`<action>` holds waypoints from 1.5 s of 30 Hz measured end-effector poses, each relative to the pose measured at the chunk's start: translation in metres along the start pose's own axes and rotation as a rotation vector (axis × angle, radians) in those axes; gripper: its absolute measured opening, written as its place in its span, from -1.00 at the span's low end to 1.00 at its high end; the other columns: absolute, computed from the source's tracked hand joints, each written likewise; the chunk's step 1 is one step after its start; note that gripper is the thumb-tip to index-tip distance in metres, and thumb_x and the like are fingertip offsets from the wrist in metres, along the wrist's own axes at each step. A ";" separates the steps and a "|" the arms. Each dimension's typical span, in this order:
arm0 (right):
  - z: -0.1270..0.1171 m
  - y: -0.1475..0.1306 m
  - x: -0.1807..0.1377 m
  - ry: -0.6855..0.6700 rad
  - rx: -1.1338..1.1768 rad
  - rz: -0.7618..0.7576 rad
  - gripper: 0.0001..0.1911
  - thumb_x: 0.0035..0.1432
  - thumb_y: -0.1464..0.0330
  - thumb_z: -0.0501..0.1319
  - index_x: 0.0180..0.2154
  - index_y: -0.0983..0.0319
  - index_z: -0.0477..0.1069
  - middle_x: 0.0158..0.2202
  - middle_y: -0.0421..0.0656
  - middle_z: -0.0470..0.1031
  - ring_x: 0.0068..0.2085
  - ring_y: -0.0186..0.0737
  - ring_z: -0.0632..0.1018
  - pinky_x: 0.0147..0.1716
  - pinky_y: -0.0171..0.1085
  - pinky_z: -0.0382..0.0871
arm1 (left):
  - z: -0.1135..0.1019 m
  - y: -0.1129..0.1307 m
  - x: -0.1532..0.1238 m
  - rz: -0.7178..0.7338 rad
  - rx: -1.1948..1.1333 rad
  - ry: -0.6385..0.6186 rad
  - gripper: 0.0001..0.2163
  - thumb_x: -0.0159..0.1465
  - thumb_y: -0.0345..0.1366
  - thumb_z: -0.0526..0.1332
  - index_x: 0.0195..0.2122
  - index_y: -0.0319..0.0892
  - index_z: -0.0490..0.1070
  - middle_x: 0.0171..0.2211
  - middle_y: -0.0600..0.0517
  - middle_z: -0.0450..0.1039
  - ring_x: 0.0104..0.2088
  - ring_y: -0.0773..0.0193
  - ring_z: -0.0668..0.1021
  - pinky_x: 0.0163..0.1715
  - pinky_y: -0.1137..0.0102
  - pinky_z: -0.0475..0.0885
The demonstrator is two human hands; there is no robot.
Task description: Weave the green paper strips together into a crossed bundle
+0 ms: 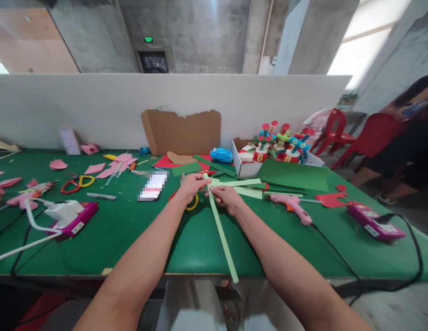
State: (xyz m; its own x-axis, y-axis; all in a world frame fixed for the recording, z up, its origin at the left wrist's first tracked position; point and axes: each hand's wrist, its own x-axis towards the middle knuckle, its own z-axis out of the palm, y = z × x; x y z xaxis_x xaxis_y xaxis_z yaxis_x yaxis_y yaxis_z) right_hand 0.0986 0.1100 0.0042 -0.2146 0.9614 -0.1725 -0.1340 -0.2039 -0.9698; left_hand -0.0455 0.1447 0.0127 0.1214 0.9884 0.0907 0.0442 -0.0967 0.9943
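Between my two hands hangs a long light green paper strip (222, 234), slanting down past the table's front edge. My left hand (192, 186) pinches near its upper end, where another light green strip (246, 182) crosses to the right. My right hand (225, 196) is closed on the same strips, fingertips close to the left ones. Under my left hand lie scissors with yellow and red handles (192, 205), partly hidden. More pale green paper (250, 192) lies just behind my right hand.
A pink glue gun (293, 204) and a purple power strip (374, 223) lie to the right. A white box (246, 170) holds several paper figures. At left are a phone (153, 186), another power strip (76, 223) and scissors (77, 182). A person (403, 124) stands far right.
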 end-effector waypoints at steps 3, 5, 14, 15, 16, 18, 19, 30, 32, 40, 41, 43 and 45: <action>0.001 -0.001 -0.001 -0.025 -0.005 0.020 -0.77 -0.02 0.26 0.32 -0.54 0.31 0.50 -0.50 -0.13 0.55 -0.69 -0.58 0.13 -0.76 -0.48 -0.14 | -0.003 0.001 0.001 0.009 0.006 0.021 -0.67 -0.15 -0.12 0.42 -0.68 -0.21 0.31 -0.73 0.15 0.23 -0.66 0.46 0.27 -0.60 0.47 0.18; 0.002 -0.001 -0.001 -0.026 -0.011 0.027 -0.77 -0.01 0.27 0.32 -0.55 0.31 0.49 -0.51 -0.13 0.55 -0.70 -0.58 0.13 -0.76 -0.48 -0.14 | -0.004 0.000 0.002 0.015 0.013 0.025 -0.68 -0.14 -0.13 0.41 -0.68 -0.21 0.31 -0.73 0.14 0.23 -0.65 0.46 0.28 -0.59 0.47 0.18; 0.003 0.000 -0.001 0.009 -0.013 0.013 -0.72 -0.07 0.21 0.36 -0.55 0.31 0.46 -0.54 -0.14 0.54 -0.69 -0.57 0.14 -0.74 -0.47 -0.11 | -0.006 -0.002 0.004 0.031 0.016 0.040 -0.70 -0.13 -0.15 0.39 -0.68 -0.21 0.31 -0.73 0.14 0.24 -0.65 0.46 0.27 -0.57 0.46 0.17; 0.003 0.000 -0.001 0.012 -0.021 0.004 -0.70 -0.09 0.19 0.37 -0.55 0.31 0.46 -0.54 -0.15 0.54 -0.69 -0.57 0.14 -0.74 -0.47 -0.11 | -0.007 -0.001 0.004 0.036 0.016 0.044 -0.70 -0.12 -0.15 0.39 -0.69 -0.21 0.30 -0.73 0.14 0.23 -0.65 0.46 0.26 -0.58 0.47 0.16; 0.003 0.000 -0.001 0.015 -0.031 -0.006 -0.69 -0.11 0.17 0.38 -0.55 0.31 0.46 -0.54 -0.15 0.54 -0.69 -0.57 0.14 -0.74 -0.46 -0.11 | -0.008 -0.001 0.004 0.040 0.013 0.050 -0.69 -0.11 -0.15 0.39 -0.69 -0.20 0.30 -0.73 0.15 0.23 -0.65 0.46 0.26 -0.58 0.47 0.15; 0.004 0.001 -0.002 0.015 -0.059 -0.021 -0.66 -0.15 0.15 0.40 -0.55 0.31 0.46 -0.56 -0.17 0.52 -0.69 -0.56 0.14 -0.73 -0.45 -0.11 | -0.011 0.001 0.004 0.050 -0.002 0.069 -0.68 -0.08 -0.14 0.37 -0.70 -0.20 0.28 -0.73 0.14 0.22 -0.65 0.46 0.26 -0.58 0.47 0.14; 0.005 0.001 -0.003 0.014 -0.075 -0.026 -0.66 -0.16 0.15 0.40 -0.55 0.31 0.46 -0.58 -0.18 0.50 -0.69 -0.56 0.14 -0.73 -0.45 -0.11 | -0.013 0.002 0.004 0.056 -0.011 0.080 -0.68 -0.07 -0.14 0.37 -0.70 -0.20 0.28 -0.73 0.14 0.22 -0.65 0.45 0.26 -0.59 0.47 0.14; 0.009 -0.004 -0.008 -0.007 -0.257 -0.045 -0.64 -0.21 0.12 0.40 -0.59 0.28 0.44 -0.67 -0.26 0.39 -0.68 -0.53 0.14 -0.68 -0.40 -0.09 | -0.028 0.006 0.008 0.063 -0.089 0.188 -0.62 -0.12 -0.10 0.43 -0.69 -0.20 0.25 -0.73 0.14 0.24 -0.67 0.47 0.27 -0.63 0.50 0.13; 0.009 -0.004 -0.009 -0.021 -0.292 -0.045 -0.64 -0.21 0.12 0.40 -0.60 0.28 0.43 -0.69 -0.29 0.35 -0.67 -0.52 0.13 -0.67 -0.39 -0.08 | -0.032 0.005 0.010 0.068 -0.104 0.194 -0.63 -0.13 -0.11 0.43 -0.68 -0.21 0.26 -0.73 0.14 0.24 -0.68 0.48 0.27 -0.64 0.50 0.12; 0.000 -0.013 -0.015 -0.230 -0.394 0.039 -0.67 -0.21 0.18 0.42 -0.62 0.28 0.40 -0.75 -0.35 0.21 -0.68 -0.51 0.17 -0.67 -0.41 -0.07 | -0.051 0.002 0.017 0.074 -0.204 0.300 -0.64 -0.13 -0.11 0.43 -0.63 -0.20 0.28 -0.72 0.14 0.26 -0.68 0.46 0.32 -0.64 0.51 0.21; -0.001 -0.014 -0.016 -0.273 -0.393 0.054 -0.68 -0.20 0.19 0.43 -0.60 0.28 0.42 -0.74 -0.33 0.24 -0.67 -0.51 0.19 -0.68 -0.41 -0.07 | -0.052 0.003 0.017 0.070 -0.228 0.310 -0.64 -0.13 -0.10 0.43 -0.62 -0.20 0.28 -0.71 0.14 0.27 -0.67 0.44 0.34 -0.63 0.50 0.25; -0.005 -0.017 -0.015 -0.295 -0.352 0.064 -0.70 -0.15 0.20 0.42 -0.54 0.30 0.47 -0.67 -0.28 0.34 -0.65 -0.51 0.23 -0.68 -0.43 -0.04 | -0.052 0.005 0.015 0.057 -0.266 0.299 -0.63 -0.15 -0.09 0.43 -0.59 -0.19 0.27 -0.70 0.13 0.30 -0.66 0.41 0.39 -0.61 0.49 0.30; -0.006 -0.017 -0.013 -0.217 -0.254 0.045 -0.70 -0.04 0.17 0.37 -0.45 0.31 0.51 -0.57 -0.19 0.45 -0.64 -0.52 0.24 -0.70 -0.44 -0.03 | -0.047 0.009 0.013 0.042 -0.274 0.258 -0.62 -0.16 -0.09 0.44 -0.59 -0.19 0.28 -0.69 0.13 0.32 -0.66 0.40 0.40 -0.61 0.48 0.31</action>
State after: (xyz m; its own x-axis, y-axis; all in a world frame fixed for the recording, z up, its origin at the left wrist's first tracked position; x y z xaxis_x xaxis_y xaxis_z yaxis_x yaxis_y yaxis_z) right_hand 0.1097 0.1026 0.0222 -0.4191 0.8852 -0.2019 0.1194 -0.1667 -0.9787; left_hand -0.0903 0.1619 0.0252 -0.1381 0.9845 0.1077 -0.2262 -0.1372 0.9644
